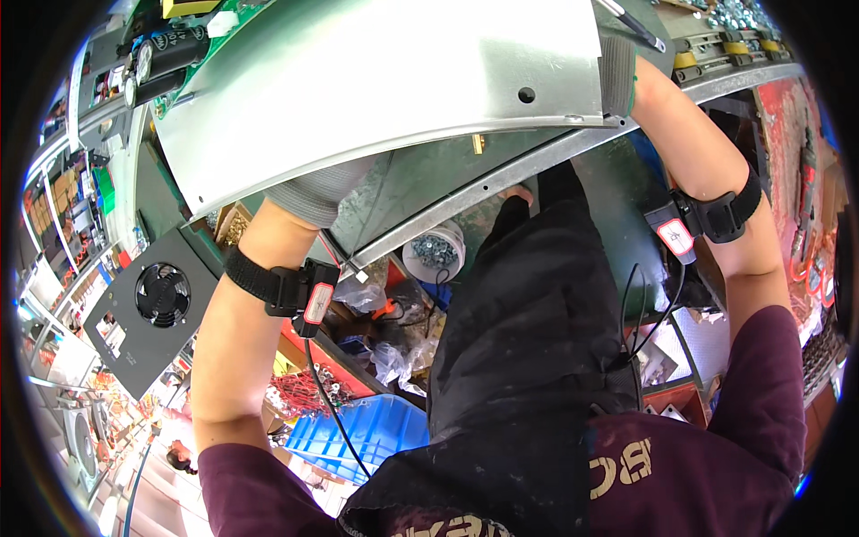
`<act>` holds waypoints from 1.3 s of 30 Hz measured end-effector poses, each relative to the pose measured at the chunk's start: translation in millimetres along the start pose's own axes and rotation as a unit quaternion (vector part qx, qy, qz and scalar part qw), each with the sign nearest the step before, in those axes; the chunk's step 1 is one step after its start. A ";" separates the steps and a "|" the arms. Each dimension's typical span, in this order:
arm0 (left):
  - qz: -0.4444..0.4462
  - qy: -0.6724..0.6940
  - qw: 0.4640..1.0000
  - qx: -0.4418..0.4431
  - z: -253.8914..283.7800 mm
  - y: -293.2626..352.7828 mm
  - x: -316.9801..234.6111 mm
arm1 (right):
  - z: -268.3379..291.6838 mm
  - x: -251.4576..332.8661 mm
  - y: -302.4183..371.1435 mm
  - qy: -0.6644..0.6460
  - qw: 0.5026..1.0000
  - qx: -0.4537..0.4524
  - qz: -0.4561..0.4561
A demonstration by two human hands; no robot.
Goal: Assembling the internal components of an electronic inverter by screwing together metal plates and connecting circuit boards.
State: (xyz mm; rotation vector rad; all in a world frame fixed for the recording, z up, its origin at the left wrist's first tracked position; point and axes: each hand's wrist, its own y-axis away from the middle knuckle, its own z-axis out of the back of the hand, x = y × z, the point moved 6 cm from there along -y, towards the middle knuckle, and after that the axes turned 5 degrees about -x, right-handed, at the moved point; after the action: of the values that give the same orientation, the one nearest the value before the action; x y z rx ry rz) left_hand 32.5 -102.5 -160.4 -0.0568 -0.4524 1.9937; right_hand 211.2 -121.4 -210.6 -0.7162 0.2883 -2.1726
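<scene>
A large bare sheet-metal panel (pixel 385 80) spans the upper part of the view, tilted and raised over the green worktop, with a round hole near its right corner. Grey knit gloves cover both hands. My left hand (pixel 324 190) reaches under the panel's near edge and bears it from below; the panel hides its fingers. At the right end, my right hand (pixel 617 79) grips the panel's side edge, fingertips out of sight behind it. A green circuit board with black capacitors (pixel 170 55) shows at the panel's upper left. Beneath the panel stands a small brass-coloured post (pixel 478 144).
A metal rail (pixel 465 197) edges the worktop. Below it are a white bucket of screws (pixel 434 253) and a blue crate (pixel 358 436). A dark plate with a fan (pixel 163 294) stands left. A black-handled tool (pixel 635 25) and loose hardware (pixel 738 16) lie upper right.
</scene>
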 end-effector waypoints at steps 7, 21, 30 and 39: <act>-0.034 0.043 0.998 0.043 -9.4 1.7 5.1 | -9.5 -33.5 5.4 -0.262 0.956 -0.013 -0.133; 0.113 0.235 0.953 0.157 -7.4 63.7 63.7 | -0.5 -43.4 -3.2 -0.345 0.920 0.011 -0.187; 0.337 0.539 0.734 0.239 -63.6 61.6 68.7 | 9.9 -8.0 -28.5 -0.390 0.894 0.024 -0.217; 0.309 0.518 0.753 0.263 -51.9 64.2 58.7 | 14.8 -3.8 -38.6 -0.434 0.867 0.034 -0.243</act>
State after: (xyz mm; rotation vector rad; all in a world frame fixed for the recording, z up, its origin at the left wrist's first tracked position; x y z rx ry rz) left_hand -37.1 -60.8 -221.1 -1.0134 0.9686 2.2584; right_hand 197.2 -93.1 -183.6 -1.7696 -0.4899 -2.0267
